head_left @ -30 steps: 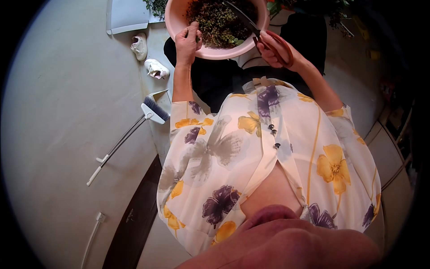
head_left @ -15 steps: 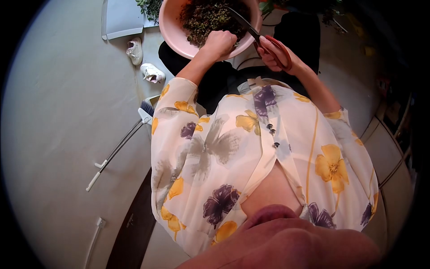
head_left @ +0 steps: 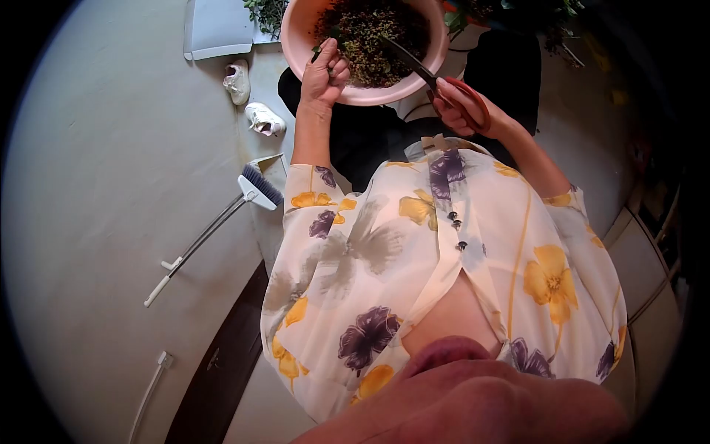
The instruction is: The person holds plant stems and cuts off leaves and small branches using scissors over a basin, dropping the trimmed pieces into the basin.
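A pink basin (head_left: 293,44) at the top of the view holds a heap of small brownish-green plant clusters (head_left: 373,33). Over the basin's left rim is my left hand (head_left: 325,78), its fingers closed on a small dark green leafy sprig (head_left: 317,53), mostly hidden by the fingers. My right hand (head_left: 460,115), at the basin's lower right, grips scissors (head_left: 473,96) by their red handles. The dark blades point up and left over the plant heap; whether they touch it I cannot tell.
White shoes (head_left: 265,119) lie left of the basin. Below them a broom (head_left: 255,189) rests beside a dustpan (head_left: 274,166). Leafy greens (head_left: 268,15) lie by a grey-white panel (head_left: 218,33) at upper left, and more green leaves (head_left: 458,18) are at upper right.
My left hand has turned upward and moved left from the heap's lower edge to the basin's left side, and dark green now shows in its fingers. The scissors stay in my right hand.
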Available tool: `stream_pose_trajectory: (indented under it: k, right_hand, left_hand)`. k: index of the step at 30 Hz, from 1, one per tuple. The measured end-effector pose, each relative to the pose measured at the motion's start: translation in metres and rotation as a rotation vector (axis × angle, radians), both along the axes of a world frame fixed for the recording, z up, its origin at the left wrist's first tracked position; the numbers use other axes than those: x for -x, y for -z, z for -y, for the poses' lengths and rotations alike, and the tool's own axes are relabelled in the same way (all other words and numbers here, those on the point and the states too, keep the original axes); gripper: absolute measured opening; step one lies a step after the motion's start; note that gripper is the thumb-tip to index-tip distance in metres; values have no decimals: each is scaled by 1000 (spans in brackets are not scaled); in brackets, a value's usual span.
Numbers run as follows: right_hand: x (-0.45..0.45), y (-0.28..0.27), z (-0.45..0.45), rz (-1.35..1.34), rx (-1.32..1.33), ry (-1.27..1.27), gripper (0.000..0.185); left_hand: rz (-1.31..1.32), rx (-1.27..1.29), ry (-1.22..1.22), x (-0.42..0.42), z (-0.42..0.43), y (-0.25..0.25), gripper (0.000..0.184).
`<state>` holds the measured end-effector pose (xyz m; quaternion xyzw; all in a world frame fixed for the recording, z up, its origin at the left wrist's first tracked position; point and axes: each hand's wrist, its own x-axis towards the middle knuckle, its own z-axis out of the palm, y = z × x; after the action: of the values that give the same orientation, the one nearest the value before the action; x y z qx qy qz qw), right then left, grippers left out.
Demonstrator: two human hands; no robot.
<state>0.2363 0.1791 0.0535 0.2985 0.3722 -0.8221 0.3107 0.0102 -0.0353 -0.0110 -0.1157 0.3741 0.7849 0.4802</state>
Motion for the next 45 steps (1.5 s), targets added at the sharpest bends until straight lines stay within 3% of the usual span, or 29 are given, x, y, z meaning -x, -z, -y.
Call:
stream_pose_trajectory:
  k: [10,24,31,35,45]
  right_hand:
    - [22,-18,30,-21,70,-124,51]
    - [29,5,29,-36,101,-47,52]
    - [28,9,17,-1,81,70,52]
    - [20,9,20,-55,-35,50,52]
    - [15,-22,19,-106,25,-72,48]
  left_hand:
    - [46,35,-136,-10,-11,-8,9]
    - [214,-97,-113,-20,-12,-3,7]
    - [151,-79,-109,-23,-4,0,12]
    - [67,25,-106,-27,-8,-4,13]
    - [-93,27,-109,-29,-9,4,8]
